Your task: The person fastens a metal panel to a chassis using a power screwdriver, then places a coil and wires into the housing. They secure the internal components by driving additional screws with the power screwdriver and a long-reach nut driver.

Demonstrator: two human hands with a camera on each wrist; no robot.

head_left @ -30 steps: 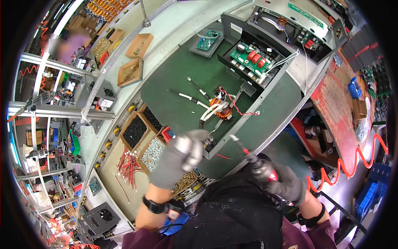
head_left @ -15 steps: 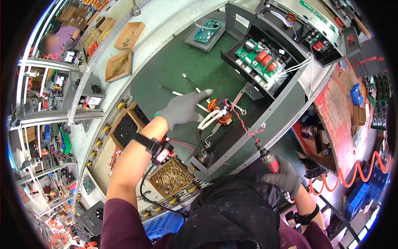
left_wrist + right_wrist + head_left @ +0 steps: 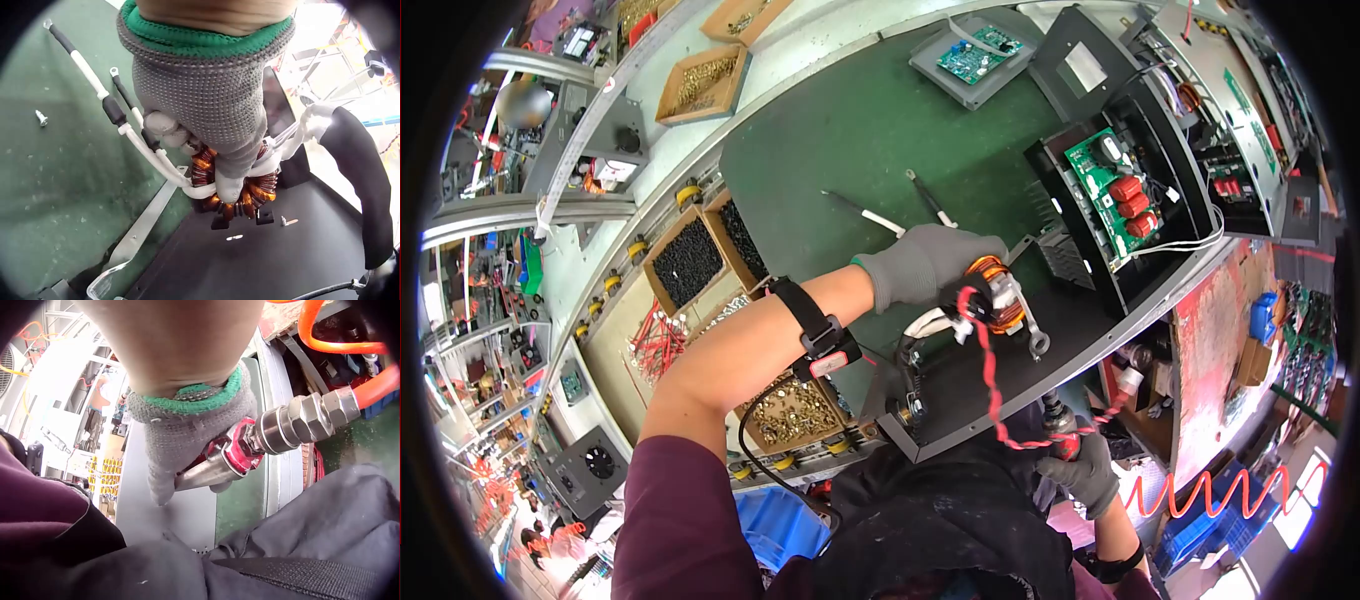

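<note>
My gloved left hand point(image 3: 935, 262) grips a copper-wound toroidal coil point(image 3: 261, 189), its thumb pressed over the windings in the left wrist view. The coil is close over a black metal panel point(image 3: 1040, 330). White and black cables point(image 3: 90, 75) with ring terminals run from the coil across the green mat, and a twisted red wire point(image 3: 990, 385) trails towards my right side. A bent metal strip point(image 3: 140, 231) lies beside the coil. Low at the panel's near edge, my gloved right hand point(image 3: 1085, 475) holds a red and silver air screwdriver point(image 3: 240, 450) with an orange hose point(image 3: 380, 387).
An open black housing with a green circuit board point(image 3: 1110, 190) stands at the right. Another circuit board point(image 3: 980, 55) rests on a grey plate at the back. Boxes of black screws point(image 3: 688, 260) and brass fasteners point(image 3: 790, 415) line the left. A loose screw point(image 3: 41, 117) lies on the mat.
My left hand has gone from the fastener boxes to the cables, then onto the coil, which now appears turned. The right hand has lowered slightly with the screwdriver. The head view has shifted.
</note>
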